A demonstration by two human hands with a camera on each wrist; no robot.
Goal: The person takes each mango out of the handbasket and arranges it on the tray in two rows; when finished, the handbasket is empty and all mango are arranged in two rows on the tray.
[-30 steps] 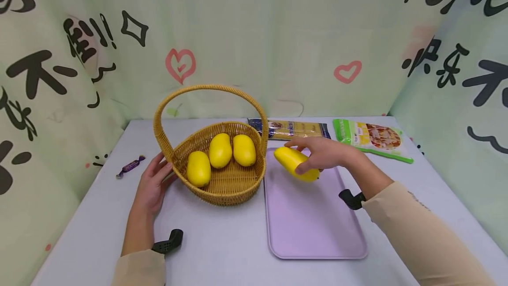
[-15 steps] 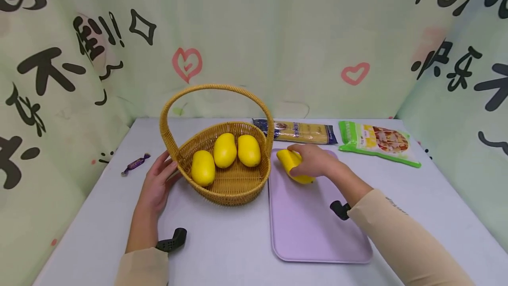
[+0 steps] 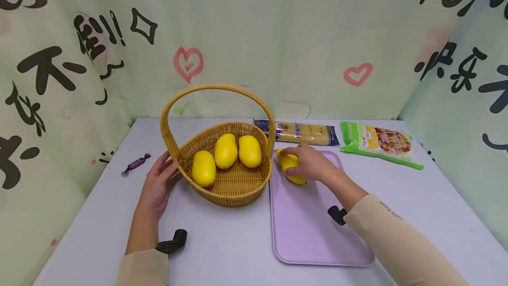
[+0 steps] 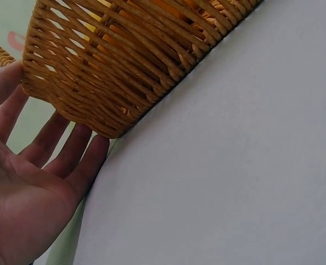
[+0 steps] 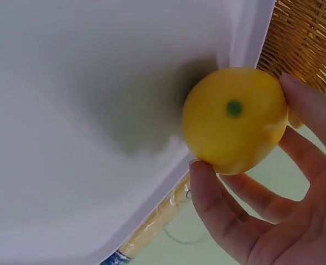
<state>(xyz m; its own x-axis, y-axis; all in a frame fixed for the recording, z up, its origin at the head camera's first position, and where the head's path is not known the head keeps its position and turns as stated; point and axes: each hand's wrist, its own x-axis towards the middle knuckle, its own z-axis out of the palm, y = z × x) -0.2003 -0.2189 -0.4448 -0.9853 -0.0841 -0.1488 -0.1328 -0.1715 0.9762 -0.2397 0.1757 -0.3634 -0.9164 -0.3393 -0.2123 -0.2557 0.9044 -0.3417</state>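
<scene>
A yellow mango (image 3: 291,167) is over the far left corner of the lilac tray (image 3: 313,237), and my right hand (image 3: 311,162) holds it between thumb and fingers. In the right wrist view the same mango (image 5: 235,124) shows its green-dotted end, close over the tray. My left hand (image 3: 156,184) rests at the left side of the wicker basket (image 3: 230,200). Seen from the left wrist, that hand's fingers (image 4: 69,149) are extended, tips against the woven wall. Inside the basket lie three more mangoes (image 3: 226,151).
Behind the tray lies a pack of noodles (image 3: 301,132) in blue and clear wrapping. To its right is a green and white food packet (image 3: 382,144). A purple wrapped candy (image 3: 136,163) lies at the left. The basket's tall handle (image 3: 216,87) arches upward.
My right hand has moved left and a little lower over the tray with the mango. The left hand stays at the basket. The head view has shifted slightly.
</scene>
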